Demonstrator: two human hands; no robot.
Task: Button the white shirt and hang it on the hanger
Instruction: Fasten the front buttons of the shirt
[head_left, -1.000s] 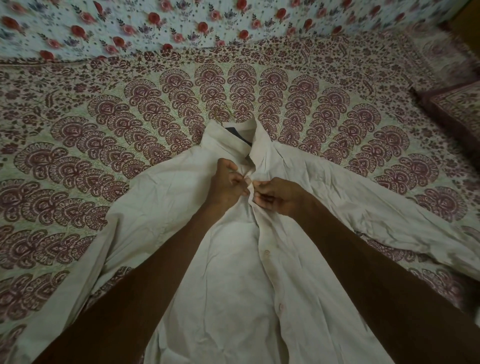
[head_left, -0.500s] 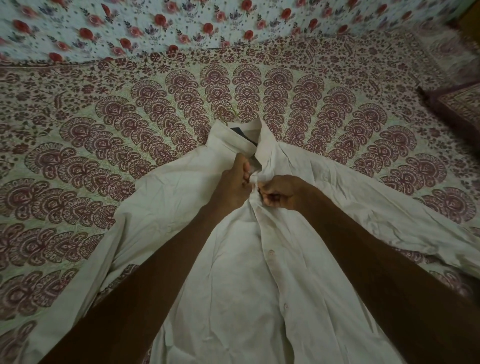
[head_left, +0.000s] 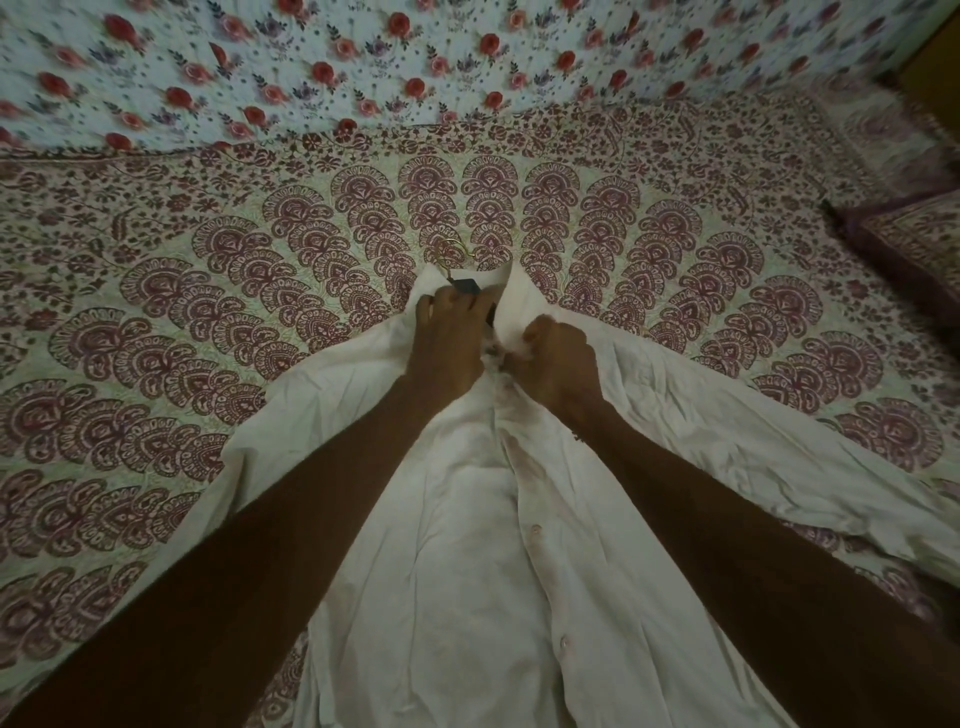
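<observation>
Two forearms: cut off at the bottom edge, stretched over the shirt.
White shirt (head_left: 467, 597): flat mid-bedspread (head_left: 208, 291), hem out of frame.
Left hand (head_left: 449, 338): fingers curled on the collar's left side, tips hidden.
Right hand (head_left: 558, 358): fingers curled, bunching the placket; exact pinch unclear.
Hanger (head_left: 457, 254): only the hook pokes past the collar.

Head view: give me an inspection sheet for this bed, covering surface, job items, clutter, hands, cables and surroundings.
Surface: maroon-patterned bedspread covers the bed.
Job's things: white shirt lies front up, sleeves spread; hanger sits inside the collar, its hook poking out above.
Clutter: nothing seen.
Grippers: left hand grips the shirt at the collar; right hand pinches the front edge just below it.
Cables: nothing seen.
Surroundings: floral cloth behind; patterned cushion at far right.
</observation>
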